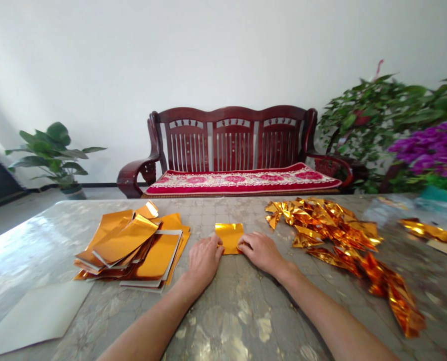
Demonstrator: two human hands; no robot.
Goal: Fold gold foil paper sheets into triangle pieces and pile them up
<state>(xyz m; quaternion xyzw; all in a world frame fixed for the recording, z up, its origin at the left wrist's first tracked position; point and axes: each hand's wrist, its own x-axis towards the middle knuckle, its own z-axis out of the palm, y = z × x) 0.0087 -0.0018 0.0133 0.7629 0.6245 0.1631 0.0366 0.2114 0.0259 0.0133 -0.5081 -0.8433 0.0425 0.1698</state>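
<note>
A small folded sheet of gold foil paper [229,234] lies on the table in front of me. My left hand [204,260] presses its near left edge, fingers curled down onto it. My right hand [260,250] pinches its near right edge. To the left sits a loose stack of flat gold foil sheets [133,248]. A heap of folded, crumpled gold foil pieces [332,228] spreads to the right, trailing toward the near right edge.
The table [223,321] has a glossy marbled top. A white sheet [35,313] lies at the near left. More gold foil [430,231] rests far right. Behind stand a dark wooden bench [233,150] with red cushion, and potted plants on both sides.
</note>
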